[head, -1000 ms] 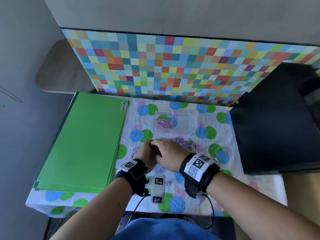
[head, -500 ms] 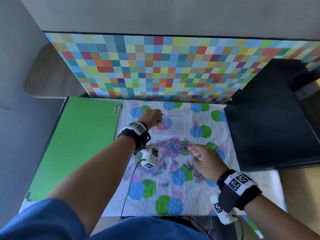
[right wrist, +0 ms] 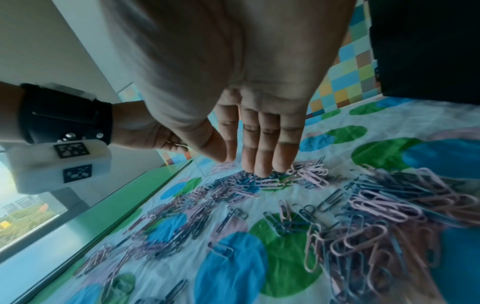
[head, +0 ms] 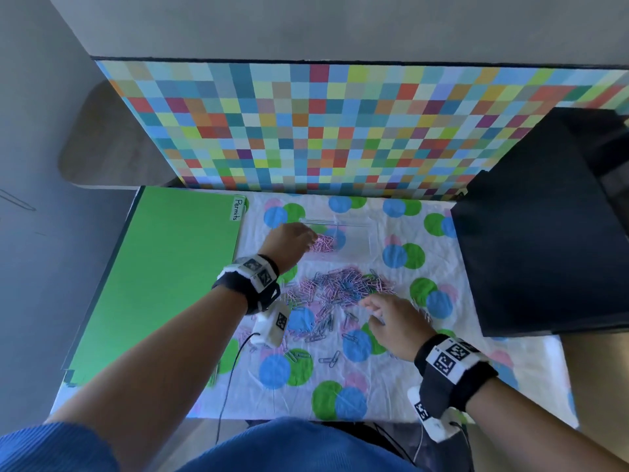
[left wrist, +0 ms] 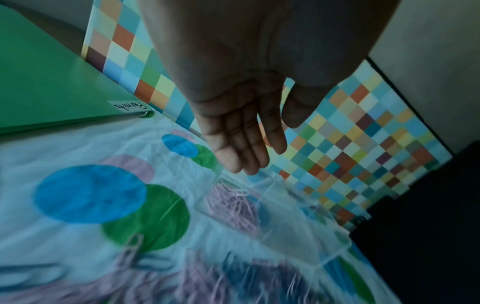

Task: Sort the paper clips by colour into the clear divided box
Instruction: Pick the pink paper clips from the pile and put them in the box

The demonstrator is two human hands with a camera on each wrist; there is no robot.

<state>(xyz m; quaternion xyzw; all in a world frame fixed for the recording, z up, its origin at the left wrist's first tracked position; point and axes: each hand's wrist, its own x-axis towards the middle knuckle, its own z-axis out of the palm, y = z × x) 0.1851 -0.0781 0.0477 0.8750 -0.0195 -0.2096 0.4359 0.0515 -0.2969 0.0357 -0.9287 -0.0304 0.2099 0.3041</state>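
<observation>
The clear divided box (head: pixel 355 241) stands at the back of the dotted cloth, with pink paper clips (head: pixel 323 243) in its left compartment. My left hand (head: pixel 311 240) hovers over that compartment, its fingers (left wrist: pixel 244 162) straight and empty above the box (left wrist: pixel 293 218) and the pink clips (left wrist: pixel 233 207). A mixed pile of pink and blue clips (head: pixel 340 287) lies in front of the box. My right hand (head: pixel 369 306) is at the pile's right front edge. Its straight fingertips (right wrist: pixel 262 170) touch the clips (right wrist: pixel 363 216) and pinch nothing.
A green folder (head: pixel 163 274) labelled Permits lies at the left. A black box (head: pixel 544 233) fills the right side. A chequered board (head: pixel 340 131) stands behind. Loose clips (head: pixel 330 359) are scattered on the dotted cloth (head: pixel 391 400) towards me.
The hands were together at the pile's near side. The left hand has reached out over the box's left compartment; the right hand has moved to the pile's right edge.
</observation>
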